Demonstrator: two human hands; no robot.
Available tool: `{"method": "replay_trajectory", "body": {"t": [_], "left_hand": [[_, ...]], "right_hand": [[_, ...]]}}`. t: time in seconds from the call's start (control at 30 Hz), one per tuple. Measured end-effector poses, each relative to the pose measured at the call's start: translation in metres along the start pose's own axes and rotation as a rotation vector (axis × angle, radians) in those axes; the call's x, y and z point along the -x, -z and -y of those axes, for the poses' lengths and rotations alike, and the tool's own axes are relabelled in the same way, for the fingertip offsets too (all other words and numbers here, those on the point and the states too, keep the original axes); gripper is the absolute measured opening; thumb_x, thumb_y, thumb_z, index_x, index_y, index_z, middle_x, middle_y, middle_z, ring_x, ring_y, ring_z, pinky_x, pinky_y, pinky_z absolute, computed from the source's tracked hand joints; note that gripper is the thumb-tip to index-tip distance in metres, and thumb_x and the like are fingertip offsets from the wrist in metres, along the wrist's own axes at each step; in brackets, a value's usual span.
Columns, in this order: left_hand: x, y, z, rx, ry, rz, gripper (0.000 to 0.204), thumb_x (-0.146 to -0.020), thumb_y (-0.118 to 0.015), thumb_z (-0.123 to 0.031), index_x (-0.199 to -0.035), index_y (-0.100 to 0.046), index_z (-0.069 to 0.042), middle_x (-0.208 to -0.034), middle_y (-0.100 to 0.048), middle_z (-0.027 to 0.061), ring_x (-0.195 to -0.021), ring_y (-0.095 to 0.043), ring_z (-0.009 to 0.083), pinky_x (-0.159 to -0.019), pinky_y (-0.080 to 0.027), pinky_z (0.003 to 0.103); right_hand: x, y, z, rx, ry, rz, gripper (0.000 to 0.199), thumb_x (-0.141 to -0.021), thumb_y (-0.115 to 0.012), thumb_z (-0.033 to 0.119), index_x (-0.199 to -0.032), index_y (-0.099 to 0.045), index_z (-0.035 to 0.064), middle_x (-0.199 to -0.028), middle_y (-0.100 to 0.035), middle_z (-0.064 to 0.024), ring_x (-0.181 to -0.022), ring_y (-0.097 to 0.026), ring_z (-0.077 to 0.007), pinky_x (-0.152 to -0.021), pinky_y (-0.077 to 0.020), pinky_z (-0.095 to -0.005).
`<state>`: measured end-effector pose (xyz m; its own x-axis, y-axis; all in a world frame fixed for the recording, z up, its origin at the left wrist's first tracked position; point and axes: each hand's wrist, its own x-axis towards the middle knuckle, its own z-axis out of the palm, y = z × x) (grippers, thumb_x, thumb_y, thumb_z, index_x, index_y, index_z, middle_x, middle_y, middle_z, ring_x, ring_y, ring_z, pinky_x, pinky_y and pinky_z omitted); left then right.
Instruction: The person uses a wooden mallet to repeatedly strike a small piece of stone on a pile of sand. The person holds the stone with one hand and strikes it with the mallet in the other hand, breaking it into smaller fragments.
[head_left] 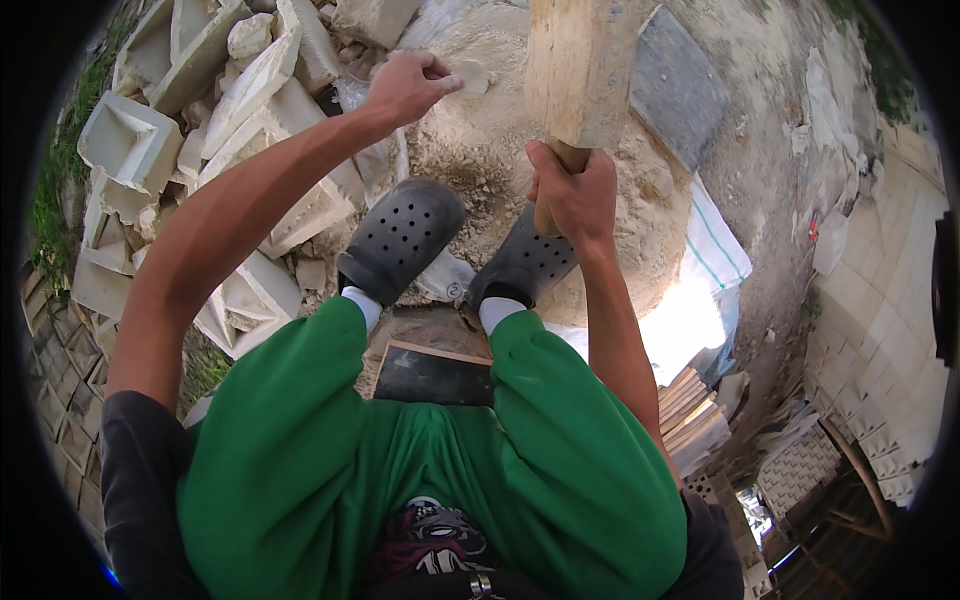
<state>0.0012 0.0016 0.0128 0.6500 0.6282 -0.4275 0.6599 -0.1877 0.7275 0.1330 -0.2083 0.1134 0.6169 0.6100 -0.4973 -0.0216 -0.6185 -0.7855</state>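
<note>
My right hand [577, 195] is wrapped round the handle [545, 215] of a wooden mallet, whose big block-shaped head [580, 75] rises above my fist. To the left, my left hand [413, 88] is closed in a pinch, with a pale flat chip [470, 79] at its fingertips. Below both hands spreads a heap of pale crumbled material and powder [470, 145]. My feet in grey clogs [408, 232] rest at the near edge of this heap, one on each side.
Broken pale cast blocks [270, 120] are piled on the left. A grey slab [678, 88] lies beyond the mallet on the right. White sacking [715, 245] shows beside the powder, near stacked wooden strips [690, 412]. A dark board [435, 373] sits between my legs. Patterned blocks [865, 400] stand far right.
</note>
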Motion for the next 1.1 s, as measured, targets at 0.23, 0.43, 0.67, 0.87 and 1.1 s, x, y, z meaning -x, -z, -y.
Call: {"method": "replay_trajectory", "body": {"t": [0.23, 0.43, 0.67, 0.87, 1.1], "left_hand": [[0.000, -0.001, -0.010, 0.003, 0.021, 0.009, 0.045, -0.085, -0.077, -0.041, -0.103, -0.074, 0.000, -0.093, -0.076, 0.0137, -0.083, -0.073, 0.0223, -0.079, -0.056, 0.036], [-0.001, 0.001, -0.001, 0.024, 0.013, 0.005, 0.045, -0.085, -0.077, -0.041, -0.103, -0.074, 0.001, -0.091, -0.076, 0.0132, -0.082, -0.072, 0.0219, -0.078, -0.056, 0.036], [0.001, 0.001, -0.005, 0.032, 0.040, 0.014, 0.044, -0.085, -0.077, -0.040, -0.103, -0.074, 0.000, -0.092, -0.076, 0.0135, -0.083, -0.073, 0.0220, -0.079, -0.056, 0.036], [-0.002, -0.002, 0.003, 0.020, -0.036, -0.009, 0.046, -0.086, -0.077, -0.040, -0.101, -0.073, 0.003, -0.085, -0.072, 0.0093, -0.073, -0.065, 0.0133, -0.066, -0.052, 0.030], [0.004, 0.002, 0.002, 0.053, -0.009, -0.017, 0.046, -0.087, -0.077, -0.040, -0.101, -0.072, 0.003, -0.085, -0.072, 0.0100, -0.071, -0.065, 0.0136, -0.064, -0.052, 0.031]], "right_hand": [[-0.013, -0.026, -0.040, 0.091, -0.115, 0.007, 0.039, -0.080, -0.075, 0.029, -0.097, -0.069, -0.0051, -0.073, -0.071, -0.0141, -0.058, -0.069, -0.0211, -0.059, -0.0555, -0.0360], [-0.015, -0.012, -0.026, 0.202, -0.091, 0.011, 0.039, -0.080, -0.075, 0.030, -0.098, -0.071, -0.0035, -0.074, -0.072, -0.0145, -0.060, -0.071, -0.0219, -0.061, -0.0560, -0.0364], [-0.014, -0.017, -0.038, 0.024, -0.072, 0.053, 0.036, -0.082, -0.074, 0.029, -0.098, -0.071, -0.0028, -0.073, -0.072, -0.0134, -0.059, -0.071, -0.0215, -0.062, -0.0555, -0.0351], [-0.008, -0.023, -0.015, 0.138, -0.184, 0.077, 0.037, -0.083, -0.073, 0.030, -0.100, -0.069, -0.0032, -0.074, -0.071, -0.0137, -0.060, -0.070, -0.0212, -0.059, -0.0550, -0.0350], [-0.010, -0.030, -0.027, -0.084, -0.003, -0.010, 0.039, -0.083, -0.074, 0.030, -0.100, -0.069, -0.0053, -0.079, -0.073, -0.0174, -0.067, -0.073, -0.0242, -0.063, -0.0563, -0.0372]]}}
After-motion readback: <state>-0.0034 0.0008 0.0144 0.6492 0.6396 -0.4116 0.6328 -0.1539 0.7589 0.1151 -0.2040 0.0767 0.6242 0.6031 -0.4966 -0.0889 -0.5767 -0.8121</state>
